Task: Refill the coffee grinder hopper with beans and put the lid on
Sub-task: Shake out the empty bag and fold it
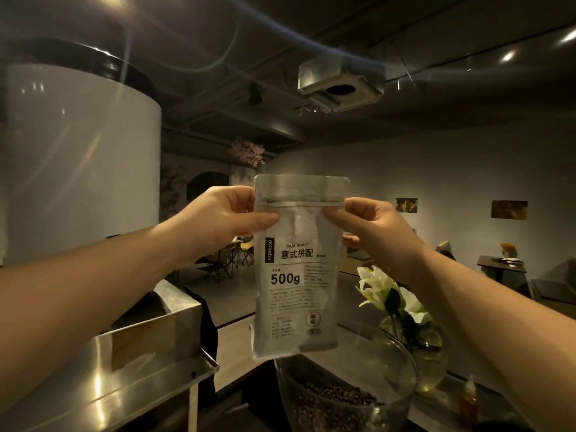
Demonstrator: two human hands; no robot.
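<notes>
A silver coffee bean bag (pixel 296 275), printed "Espresso" and "500g", hangs upright in front of me. My left hand (pixel 224 213) pinches its left edge just below the zip seal. On the opposite edge, at the same height, my right hand (pixel 367 226) pinches it too. The bag looks flat and its top strip is closed. Directly under the bag stands the clear grinder hopper (pixel 402 366), open-topped, with dark coffee beans (pixel 339 397) lying in its bottom. No lid is visible.
A steel machine housing (pixel 149 338) stands at the lower left. A glass vase with white flowers (pixel 396 294) sits right behind the hopper, and a small bottle (pixel 469 397) stands at the lower right. A large white column (pixel 81 160) rises on the left.
</notes>
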